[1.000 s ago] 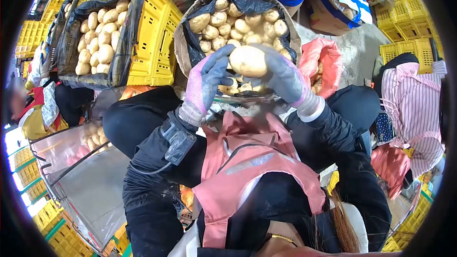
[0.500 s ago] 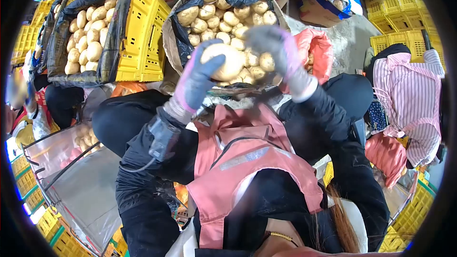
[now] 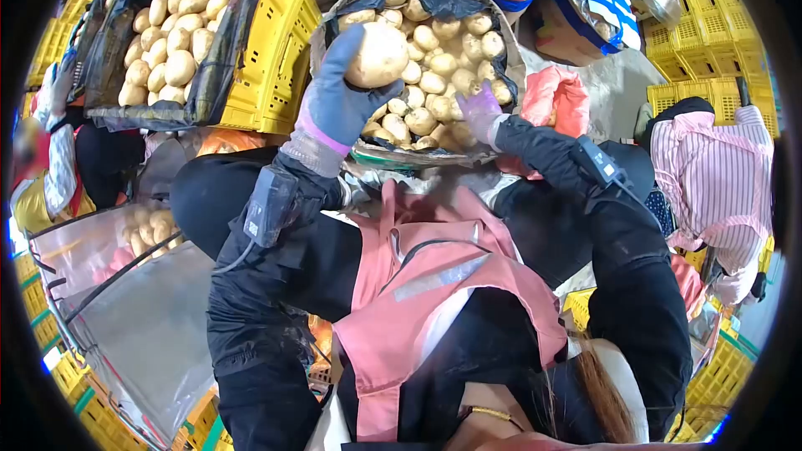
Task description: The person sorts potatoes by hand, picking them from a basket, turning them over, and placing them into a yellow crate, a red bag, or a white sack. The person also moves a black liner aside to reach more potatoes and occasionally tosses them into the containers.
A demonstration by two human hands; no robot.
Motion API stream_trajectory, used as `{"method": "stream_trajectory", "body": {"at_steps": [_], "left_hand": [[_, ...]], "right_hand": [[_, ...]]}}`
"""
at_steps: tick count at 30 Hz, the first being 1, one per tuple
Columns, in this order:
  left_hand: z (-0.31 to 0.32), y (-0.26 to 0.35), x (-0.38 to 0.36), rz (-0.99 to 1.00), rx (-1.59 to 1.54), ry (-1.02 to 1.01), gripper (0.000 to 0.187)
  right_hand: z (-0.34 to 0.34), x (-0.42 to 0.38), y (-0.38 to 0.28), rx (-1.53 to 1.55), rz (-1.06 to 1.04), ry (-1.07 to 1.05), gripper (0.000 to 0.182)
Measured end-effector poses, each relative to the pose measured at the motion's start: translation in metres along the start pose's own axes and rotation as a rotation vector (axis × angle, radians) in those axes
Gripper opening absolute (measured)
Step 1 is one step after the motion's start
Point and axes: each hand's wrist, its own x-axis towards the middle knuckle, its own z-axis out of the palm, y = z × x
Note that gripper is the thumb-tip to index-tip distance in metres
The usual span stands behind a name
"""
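My left hand, in a grey-blue glove, is closed around a large pale potato and holds it above the left side of a round lined container. My right hand, in a grey and purple glove, reaches over the right side of the same container. Its fingers are apart and rest at the loose potatoes; no potato shows in its grip. The container has a dark plastic lining and is filled with many smaller potatoes.
At the left stands a yellow crate with a dark lining, full of potatoes. A red-orange sack sits right of the container. Boxes with blue tape stand behind. A person in a striped garment is at the right.
My left hand has raised the large potato up and away from the pile. My right hand, blurred before, has come lower, onto the potatoes. The whole view has shifted slightly.
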Motion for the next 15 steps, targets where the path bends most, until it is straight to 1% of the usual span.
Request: {"method": "stream_trajectory", "body": {"at_steps": [1,2,3,4,5,6,7,8,9,10,11,12,13,14,15], "left_hand": [[0.0,0.001,-0.001,0.033,0.059,-0.07,0.044],[-0.003,-0.002,-0.004,0.102,0.124,-0.142,0.046],[-0.008,-0.006,-0.006,0.337,0.661,-0.23,0.053],[-0.014,-0.01,-0.007,0.634,1.164,-0.201,0.063],[-0.027,-0.017,-0.004,0.719,1.239,-0.183,0.064],[-0.033,-0.024,-0.002,0.622,1.123,-0.201,0.059],[-0.031,-0.027,-0.004,0.521,1.006,-0.215,0.054],[-0.031,-0.03,-0.006,0.511,1.002,-0.213,0.054],[-0.022,-0.026,-0.012,0.343,0.932,-0.252,0.049],[-0.017,-0.026,-0.015,0.179,0.859,-0.287,0.045],[-0.02,-0.034,-0.013,0.081,0.771,-0.252,0.042],[-0.024,-0.043,-0.011,-0.011,0.68,-0.208,0.042],[-0.013,-0.046,-0.016,-0.118,0.595,-0.16,0.05],[-0.003,-0.049,-0.02,-0.219,0.507,-0.103,0.059],[0.005,-0.049,-0.023,-0.222,0.512,-0.096,0.059]], "right_hand": [[-0.006,-0.004,0.004,0.0,0.003,0.006,0.071],[-0.012,-0.007,0.013,0.091,-0.088,-0.065,0.073],[-0.029,-0.011,0.025,0.179,-0.178,-0.133,0.076],[-0.044,-0.013,0.037,0.362,-0.218,-0.197,0.083],[-0.067,-0.023,0.045,0.359,-0.211,-0.194,0.083],[-0.093,-0.035,0.049,0.699,-0.163,-0.243,0.08],[-0.103,-0.042,0.051,1.039,-0.111,-0.292,0.077],[-0.099,-0.046,0.05,1.444,-0.173,-0.225,0.072],[-0.094,-0.049,0.049,1.847,-0.233,-0.144,0.067],[-0.103,-0.058,0.037,2.413,-0.334,-0.178,0.062],[-0.113,-0.07,0.034,2.662,-0.425,-0.15,0.065],[-0.13,-0.083,0.03,2.746,-0.473,-0.071,0.065],[-0.142,-0.092,0.028,2.827,-0.523,0.012,0.066],[-0.144,-0.096,0.027,2.834,-0.526,0.006,0.066],[-0.145,-0.099,0.026,2.804,-0.532,0.096,0.067]]}}
